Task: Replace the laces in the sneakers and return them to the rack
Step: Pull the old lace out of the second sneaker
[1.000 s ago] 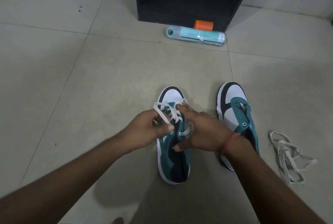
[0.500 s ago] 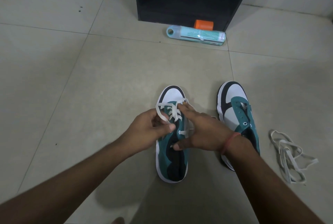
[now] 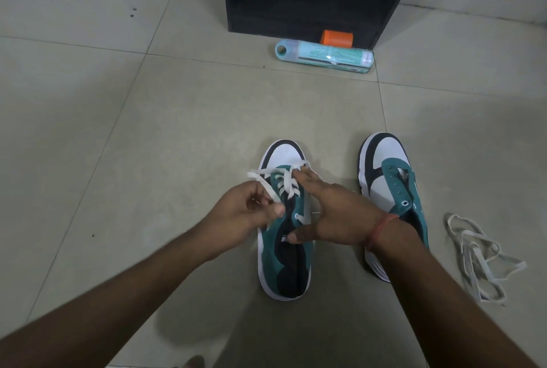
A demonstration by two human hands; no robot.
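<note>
While the left hand [image 3: 245,213] pinches the white lace [image 3: 268,187] of the sneaker [image 3: 285,237] at lower centre, the right hand [image 3: 334,213] apparently presses the crossings with straight fingers [image 3: 302,173]; pulling evenly keeps the rows snug.

Under both hands, the laced sneaker [image 3: 284,237] is teal and black with a white toe, white sole and white lace [image 3: 273,182]. Right of the right hand [image 3: 334,213], the second sneaker [image 3: 387,190] has the same 3 colours. A red-orange thread [image 3: 380,228] circles that wrist. Farther right lies a pale off-white lace [image 3: 476,255].
</note>
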